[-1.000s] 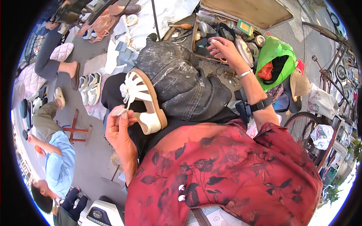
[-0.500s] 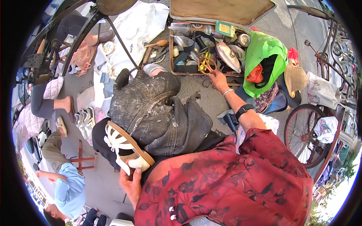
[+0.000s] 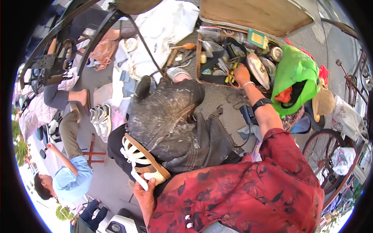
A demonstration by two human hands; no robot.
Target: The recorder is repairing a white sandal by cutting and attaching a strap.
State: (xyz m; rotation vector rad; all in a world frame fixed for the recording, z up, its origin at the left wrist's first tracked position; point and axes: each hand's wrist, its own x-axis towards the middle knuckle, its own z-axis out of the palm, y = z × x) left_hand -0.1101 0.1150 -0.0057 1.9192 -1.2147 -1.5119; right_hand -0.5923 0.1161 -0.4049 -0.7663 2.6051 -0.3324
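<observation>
The left hand (image 3: 144, 194), low in the frame just left of centre, is closing its grip on the heel end of a white strappy sandal (image 3: 143, 164); the thumb is pressing on the pale sole edge and the other fingers are hidden beneath. The sandal is running up and to the left from that grip, its tan footbed facing up and its white straps lying toward the left, and it is resting against the dusty dark apron (image 3: 175, 124) that is covering the person's lap in the middle of the frame.

The right hand (image 3: 240, 75), in the upper middle-right, is reaching into an open wooden toolbox (image 3: 199, 54) on the ground. Its fingers are curling down among the tools, beside some yellow-handled pieces (image 3: 232, 69); whether the grip is holding anything cannot be told. That wrist is wearing a thin bangle, and a dark watch (image 3: 261, 104) is sitting further down the forearm. The sandal is lying well apart from this hand, down in the lower left.

Right of the toolbox a bright green bag (image 3: 296, 72) is sitting open. A bicycle wheel (image 3: 324, 155) is showing at the right edge. At the left a pair of grey and white sneakers (image 3: 100, 120) is lying on the pavement, near a small red stool (image 3: 93, 152) and a person in a light blue shirt (image 3: 70, 180).
</observation>
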